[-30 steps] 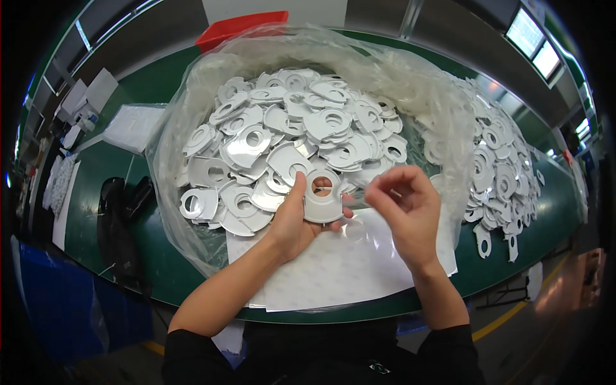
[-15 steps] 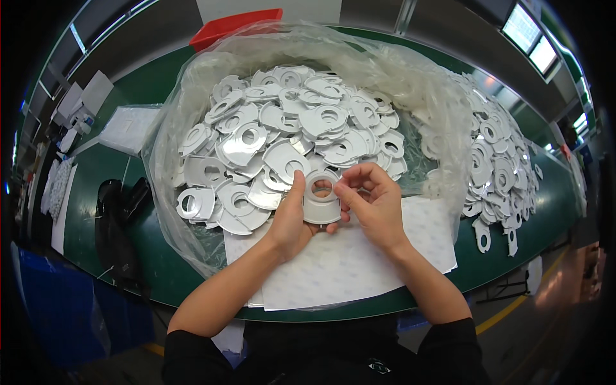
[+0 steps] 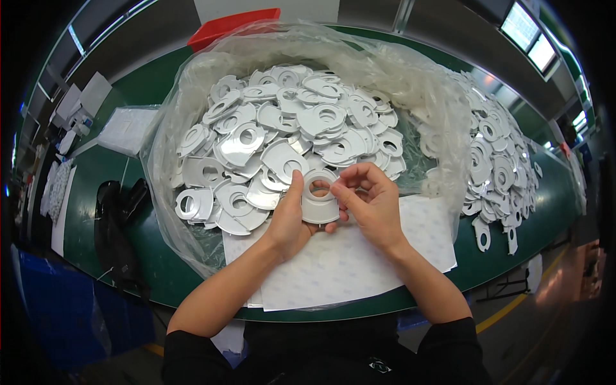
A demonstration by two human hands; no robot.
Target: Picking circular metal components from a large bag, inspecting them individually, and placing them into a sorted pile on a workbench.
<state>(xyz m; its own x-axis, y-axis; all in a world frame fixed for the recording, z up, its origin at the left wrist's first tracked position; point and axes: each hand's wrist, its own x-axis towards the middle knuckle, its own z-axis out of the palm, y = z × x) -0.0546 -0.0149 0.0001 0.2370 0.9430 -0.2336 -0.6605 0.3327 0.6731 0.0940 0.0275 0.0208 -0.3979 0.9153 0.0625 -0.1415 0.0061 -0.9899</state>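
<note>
A white plastic plate (image 3: 319, 212) with a raised ring round a large hole is held up over the front of the pile. My left hand (image 3: 290, 224) grips its left side, thumb on the edge and fingertips showing beneath. At the ring's right edge, my right hand (image 3: 372, 205) pinches with thumb and forefinger; whether a thin film is also between them I cannot tell. Behind both hands lies a heap of similar white plates (image 3: 279, 157) inside an open clear plastic bag (image 3: 179, 83).
White paper sheets (image 3: 346, 276) lie under my forearms on the green table (image 3: 173, 263). More loose plates (image 3: 497, 167) are heaped outside the bag at right. A red bin (image 3: 234, 25) stands behind; a black cloth-like item (image 3: 115, 224) and a flat clear-wrapped packet (image 3: 128, 128) are at left.
The whole view has shifted very slightly. Both hands keep the same hold on the plate.
</note>
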